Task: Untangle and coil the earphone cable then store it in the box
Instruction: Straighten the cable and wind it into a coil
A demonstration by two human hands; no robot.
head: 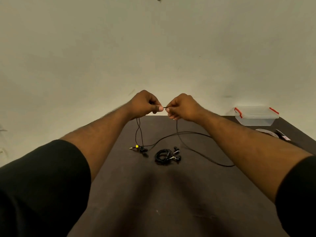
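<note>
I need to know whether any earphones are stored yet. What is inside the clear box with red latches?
Through the clear box's walls nothing dark shows inside; it looks empty, lid on. The coiled earphones lie on the table. Both hands hold another cable.

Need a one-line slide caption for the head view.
Both hands, left hand and right hand, pinch a black earphone cable above the dark table; a coiled earphone set lies below.
</note>
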